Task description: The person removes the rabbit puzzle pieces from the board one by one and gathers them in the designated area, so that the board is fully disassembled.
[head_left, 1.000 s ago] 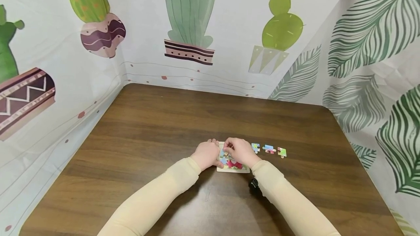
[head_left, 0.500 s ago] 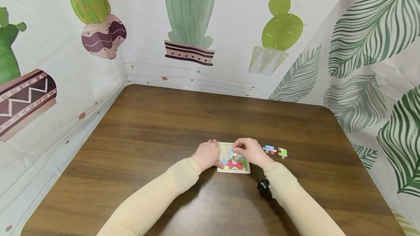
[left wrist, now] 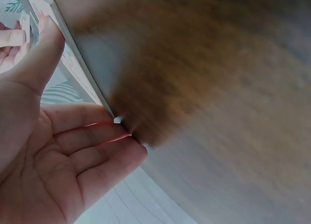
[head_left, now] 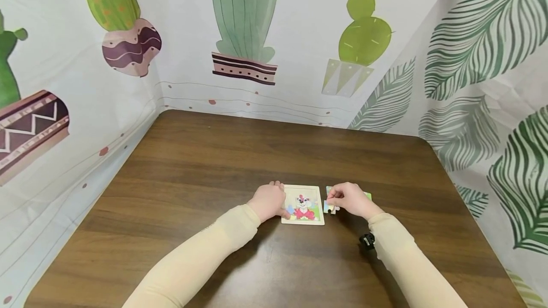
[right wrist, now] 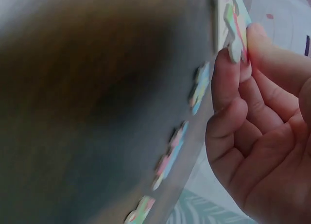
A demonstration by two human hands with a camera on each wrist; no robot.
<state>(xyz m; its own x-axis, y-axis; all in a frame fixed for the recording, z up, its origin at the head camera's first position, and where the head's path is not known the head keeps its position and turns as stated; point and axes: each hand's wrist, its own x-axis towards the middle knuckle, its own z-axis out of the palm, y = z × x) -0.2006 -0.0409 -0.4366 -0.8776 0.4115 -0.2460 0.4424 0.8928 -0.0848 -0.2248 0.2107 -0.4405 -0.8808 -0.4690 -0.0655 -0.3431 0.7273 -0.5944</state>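
Right hand [head_left: 352, 198] pinching puzzle piece [head_left: 329, 207], loose pieces [head_left: 368, 196] part-hidden

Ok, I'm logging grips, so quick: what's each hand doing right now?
Left hand: open, thumb resting on the puzzle board.
Right hand: closed, pinching a puzzle piece.

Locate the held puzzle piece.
In the head view, the piece is pinched in the right hand, just right of the tray; in the right wrist view, it's at upper right.
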